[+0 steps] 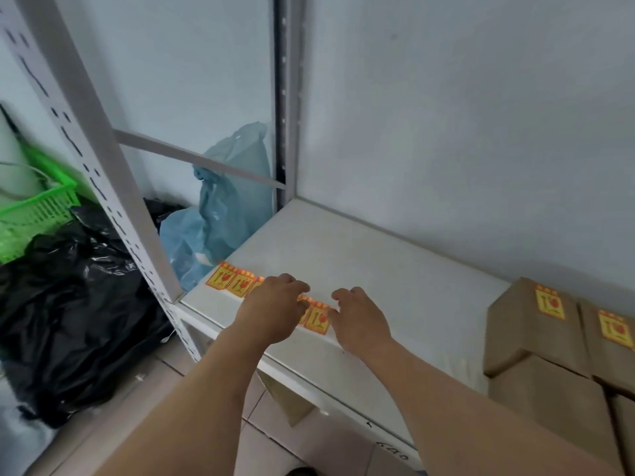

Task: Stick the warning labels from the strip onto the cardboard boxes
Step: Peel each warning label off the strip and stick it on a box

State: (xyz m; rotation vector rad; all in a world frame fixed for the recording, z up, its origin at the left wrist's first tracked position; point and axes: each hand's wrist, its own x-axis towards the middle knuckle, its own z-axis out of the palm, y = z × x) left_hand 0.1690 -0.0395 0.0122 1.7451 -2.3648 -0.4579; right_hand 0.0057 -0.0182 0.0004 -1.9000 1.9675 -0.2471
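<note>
White flat shelf board (360, 249) fills mid-frame; brown cardboard boxes (529, 324) at right edge, two already labelled. Yellow-and-red warning label strip (237, 281) lies on the board's front-left edge. Risk: picking at the end label (318, 319) could tear or curl it, or drag the strip off the edge. Left hand (275, 304) fingers curled, pressing the strip; right hand (359, 317) fingers bent at the label edge, actual grip unclear

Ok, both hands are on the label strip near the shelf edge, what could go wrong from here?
The label strip lies close to the shelf edge, so peeling with the left hand and right hand might drag it off. A peeled label could curl and stick to itself before reaching the boxes.
</note>
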